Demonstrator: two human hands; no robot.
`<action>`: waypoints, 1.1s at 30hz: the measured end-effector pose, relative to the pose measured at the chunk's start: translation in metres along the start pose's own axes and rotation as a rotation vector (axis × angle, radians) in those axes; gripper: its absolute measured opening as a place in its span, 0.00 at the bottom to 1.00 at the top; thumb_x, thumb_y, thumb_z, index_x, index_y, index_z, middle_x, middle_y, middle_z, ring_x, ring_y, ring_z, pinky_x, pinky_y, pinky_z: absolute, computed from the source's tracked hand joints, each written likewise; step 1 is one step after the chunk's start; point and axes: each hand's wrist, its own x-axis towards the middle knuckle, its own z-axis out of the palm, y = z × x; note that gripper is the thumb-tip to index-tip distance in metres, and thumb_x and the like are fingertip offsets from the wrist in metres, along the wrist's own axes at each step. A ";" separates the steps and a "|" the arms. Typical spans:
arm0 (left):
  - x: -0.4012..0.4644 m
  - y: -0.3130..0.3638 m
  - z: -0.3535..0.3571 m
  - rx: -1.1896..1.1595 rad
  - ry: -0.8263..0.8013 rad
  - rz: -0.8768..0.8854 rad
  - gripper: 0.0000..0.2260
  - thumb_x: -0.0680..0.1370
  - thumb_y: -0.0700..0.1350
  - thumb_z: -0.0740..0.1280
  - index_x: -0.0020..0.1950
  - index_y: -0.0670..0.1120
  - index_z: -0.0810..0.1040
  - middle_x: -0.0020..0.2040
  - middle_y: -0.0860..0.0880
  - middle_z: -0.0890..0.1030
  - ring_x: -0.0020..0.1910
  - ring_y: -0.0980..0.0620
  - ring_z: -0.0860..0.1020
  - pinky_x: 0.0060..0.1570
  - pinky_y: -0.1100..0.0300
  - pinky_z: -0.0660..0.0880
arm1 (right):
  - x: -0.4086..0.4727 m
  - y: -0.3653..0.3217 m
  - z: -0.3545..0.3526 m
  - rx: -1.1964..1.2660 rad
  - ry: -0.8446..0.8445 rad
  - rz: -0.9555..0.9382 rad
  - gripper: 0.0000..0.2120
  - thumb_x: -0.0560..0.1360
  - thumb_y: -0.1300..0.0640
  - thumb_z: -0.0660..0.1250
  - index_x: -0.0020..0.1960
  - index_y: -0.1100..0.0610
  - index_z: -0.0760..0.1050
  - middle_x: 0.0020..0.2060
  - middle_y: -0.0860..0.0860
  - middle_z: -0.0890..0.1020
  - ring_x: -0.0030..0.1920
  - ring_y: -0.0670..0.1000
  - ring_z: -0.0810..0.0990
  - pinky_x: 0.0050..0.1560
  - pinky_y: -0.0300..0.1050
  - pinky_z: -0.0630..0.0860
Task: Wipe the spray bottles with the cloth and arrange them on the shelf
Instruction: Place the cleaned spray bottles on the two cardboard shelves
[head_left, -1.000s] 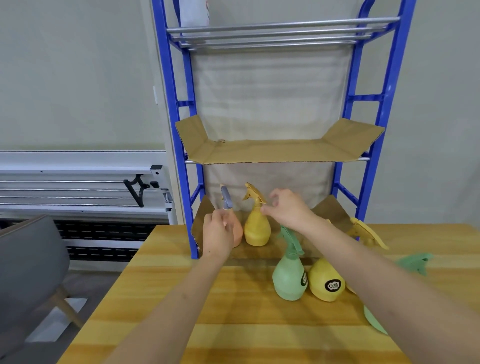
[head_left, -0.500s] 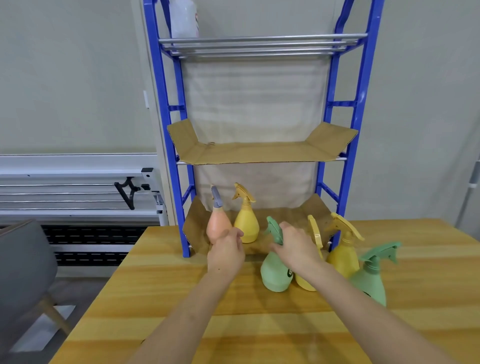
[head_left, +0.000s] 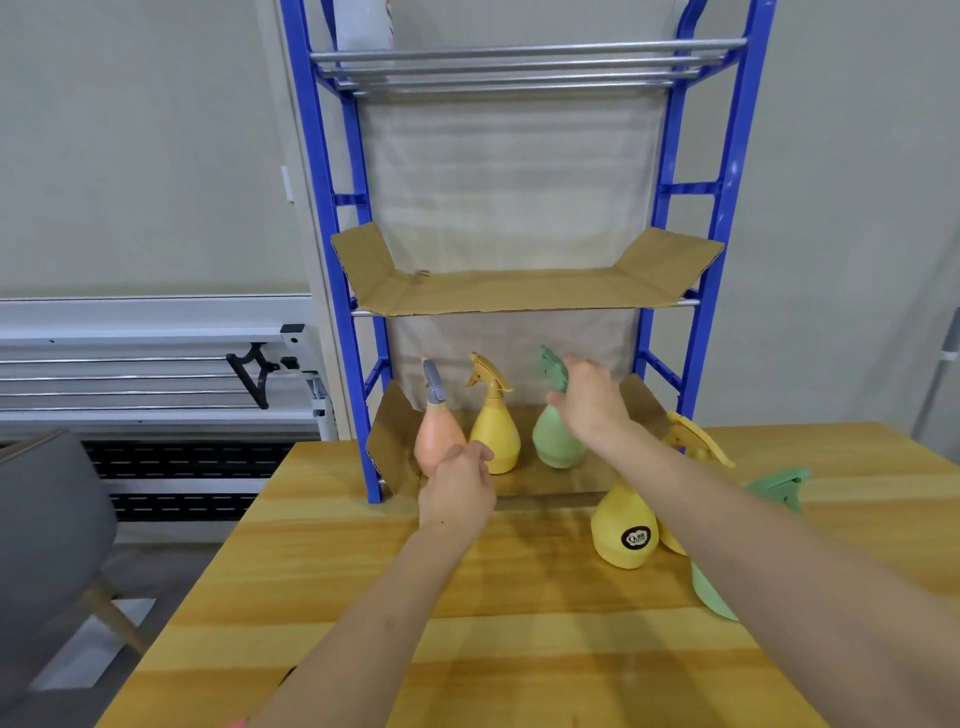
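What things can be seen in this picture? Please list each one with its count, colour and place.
pear-shaped plastic spray bottles on the shelf: 3, orange-pink, yellow, green, bottom level
pear-shaped plastic spray bottles on the table: 3, two yellow, one green, right side
blue metal shelf rack: 1, behind table
brown cardboard liners: 2, middle and bottom levels
wooden table: 1, foreground
grey chair: 1, far left
left hand: by orange-pink bottle
right hand: fingers around green bottle's neck

yellow spray bottle (head_left: 625, 525): round black label, white marking too small to read.
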 end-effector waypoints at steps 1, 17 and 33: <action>0.000 0.000 0.000 -0.010 0.003 -0.010 0.11 0.84 0.43 0.59 0.63 0.51 0.76 0.56 0.51 0.78 0.46 0.47 0.80 0.46 0.48 0.81 | 0.005 0.001 0.003 0.001 -0.006 0.014 0.22 0.78 0.56 0.74 0.70 0.57 0.74 0.56 0.58 0.82 0.55 0.61 0.83 0.53 0.57 0.83; 0.000 0.004 -0.009 -0.068 0.009 -0.021 0.11 0.84 0.43 0.59 0.63 0.52 0.76 0.56 0.52 0.78 0.45 0.50 0.80 0.44 0.52 0.81 | 0.031 0.016 0.031 -0.024 -0.073 0.065 0.18 0.78 0.57 0.74 0.61 0.58 0.69 0.54 0.60 0.80 0.55 0.64 0.82 0.54 0.61 0.83; -0.026 0.056 0.028 -0.263 -0.019 0.102 0.08 0.82 0.44 0.62 0.60 0.52 0.77 0.54 0.51 0.81 0.49 0.48 0.81 0.48 0.48 0.80 | -0.089 0.042 -0.062 0.013 0.269 -0.254 0.10 0.81 0.55 0.69 0.60 0.57 0.80 0.55 0.53 0.82 0.55 0.55 0.81 0.55 0.50 0.79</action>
